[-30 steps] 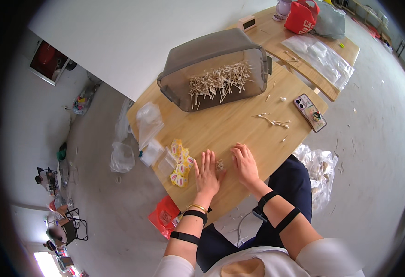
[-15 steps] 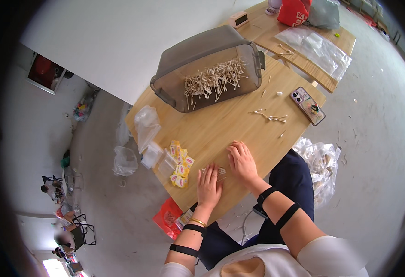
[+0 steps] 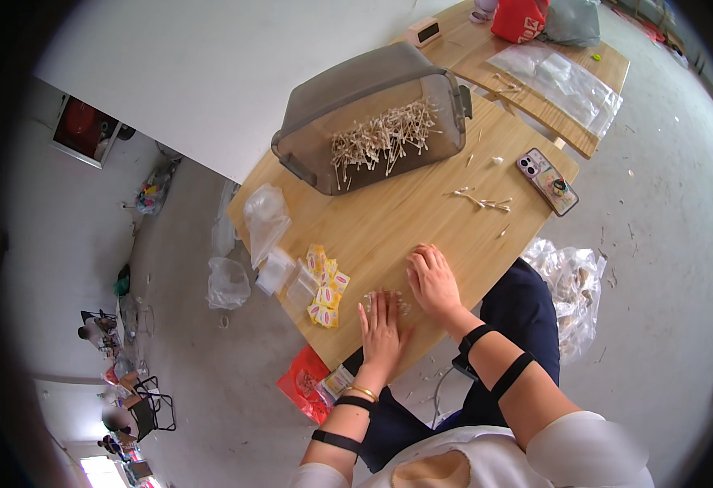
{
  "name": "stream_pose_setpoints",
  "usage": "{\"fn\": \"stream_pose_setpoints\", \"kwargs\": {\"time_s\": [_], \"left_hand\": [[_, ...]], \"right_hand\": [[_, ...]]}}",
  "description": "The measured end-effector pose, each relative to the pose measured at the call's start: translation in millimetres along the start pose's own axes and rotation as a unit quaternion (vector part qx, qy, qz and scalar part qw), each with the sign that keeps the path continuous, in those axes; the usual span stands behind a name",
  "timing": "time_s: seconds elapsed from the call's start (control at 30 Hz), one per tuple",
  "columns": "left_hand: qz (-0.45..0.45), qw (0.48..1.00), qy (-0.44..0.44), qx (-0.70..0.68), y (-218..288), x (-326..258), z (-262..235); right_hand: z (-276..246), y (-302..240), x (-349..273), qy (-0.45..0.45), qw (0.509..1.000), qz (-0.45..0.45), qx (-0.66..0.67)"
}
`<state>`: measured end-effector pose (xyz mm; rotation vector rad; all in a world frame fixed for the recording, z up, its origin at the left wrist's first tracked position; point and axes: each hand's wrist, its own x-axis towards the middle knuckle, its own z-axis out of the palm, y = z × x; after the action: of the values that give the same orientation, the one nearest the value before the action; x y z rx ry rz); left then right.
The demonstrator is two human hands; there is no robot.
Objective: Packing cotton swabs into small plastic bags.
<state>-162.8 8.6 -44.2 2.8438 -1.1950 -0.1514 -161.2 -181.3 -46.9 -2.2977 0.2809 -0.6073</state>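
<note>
My left hand lies flat with its fingers stretched out. It presses on a small patch of white bits under clear film, which looks like a small clear bag; the fingers hide much of it. My right hand rests on the table just right of this, fingers lying on the wood and slightly bent, with nothing visible in them. Left of my left hand are several yellow-and-white printed cards. Farther off, a grey translucent bin lies on its side with a heap of cotton swabs inside.
Clear plastic bags lie at the table's left edge. Loose swabs and a phone are at the right. A second table holds plastic sheets and red and grey bags. A red bag hangs by the front edge.
My left hand has slid slightly to the right over the clear film, its fingers now flatter and straighter. My right hand has barely moved. The whole view has shifted a little.
</note>
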Motion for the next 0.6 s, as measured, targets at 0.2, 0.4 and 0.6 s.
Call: {"fn": "stream_pose_setpoints", "kwargs": {"time_s": [0.2,0.4,0.6], "left_hand": [[-0.039,0.999,0.029,-0.019,-7,28,3],[-0.053,0.998,0.008,-0.026,-1,29,-5],[-0.026,0.999,0.016,-0.023,-3,-2,-1]], "right_hand": [[5,0,1,0.006,1.0,-0.02,0.005],[6,4,-1,0.007,1.0,-0.013,-0.004],[4,0,0,0.011,1.0,-0.017,-0.005]]}}
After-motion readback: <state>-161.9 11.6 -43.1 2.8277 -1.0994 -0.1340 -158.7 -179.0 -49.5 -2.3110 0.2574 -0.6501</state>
